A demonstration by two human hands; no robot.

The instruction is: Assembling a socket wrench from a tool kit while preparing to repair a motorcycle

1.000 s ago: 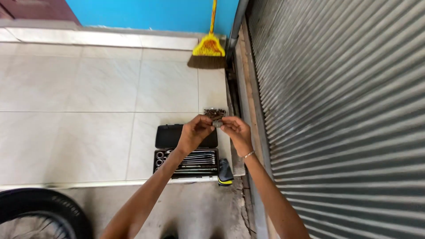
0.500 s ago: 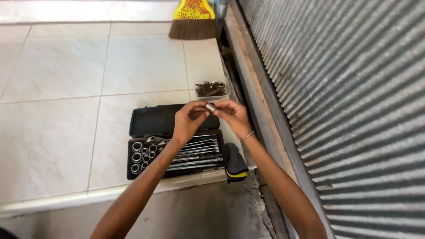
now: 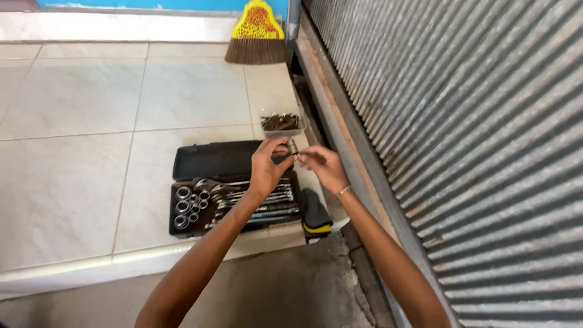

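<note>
My left hand (image 3: pixel 268 166) and my right hand (image 3: pixel 320 167) meet above an open black tool case (image 3: pixel 206 163), both pinching one small metal part (image 3: pixel 293 147) between their fingertips. The case lies on the tiled floor, its tray filled with several shiny wrenches (image 3: pixel 255 200) and sockets (image 3: pixel 185 206). A thin bracelet sits on my right wrist. What kind of part it is stays too small to tell.
A small clear tub of rusty screws (image 3: pixel 280 123) stands just beyond the case. A black and yellow tool (image 3: pixel 316 217) lies to the case's right. A broom head (image 3: pixel 257 36) rests at the back. A corrugated metal shutter (image 3: pixel 461 121) fills the right. Concrete step in front.
The camera has tilted down and moved closer, so the case and the hands look larger. The hands stay together on the small part and have lowered a little towards the case.
</note>
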